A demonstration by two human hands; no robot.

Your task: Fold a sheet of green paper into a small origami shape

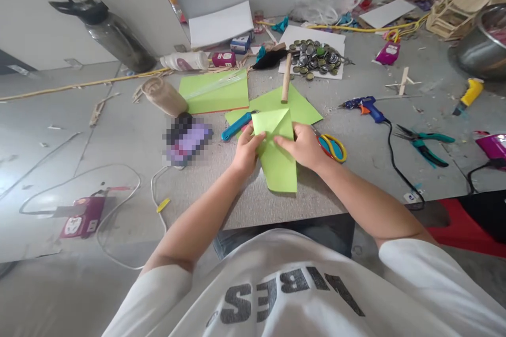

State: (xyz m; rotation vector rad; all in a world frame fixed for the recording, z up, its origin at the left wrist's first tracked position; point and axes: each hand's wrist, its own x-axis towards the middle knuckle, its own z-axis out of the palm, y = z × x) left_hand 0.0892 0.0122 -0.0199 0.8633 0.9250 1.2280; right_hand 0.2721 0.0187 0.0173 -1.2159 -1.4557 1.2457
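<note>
A folded sheet of light green paper (279, 166) is held between my two hands above the table's front part. My left hand (248, 150) grips its left edge, thumb on top. On the opposite edge, my right hand (306, 146) pinches it, with the thumb pressed on the face near a diagonal crease. Fingers under the paper are hidden. Just left of the paper lies a blue-handled cutter (237, 126). Scissors (332, 147) with yellow and teal handles rest beside my right hand. Behind, another green sheet (304, 108) lies flat with a wooden stick (286, 79) on it.
A glue gun (366, 108) and pliers (429, 145) lie to the right, a yellow cutter (468, 96) beyond. At the back are bottle caps (316, 58) and a stack of green paper (217, 92). Leftward stand a dark bottle (118, 37) and a brown jar (163, 96); a cable (154, 189) trails down.
</note>
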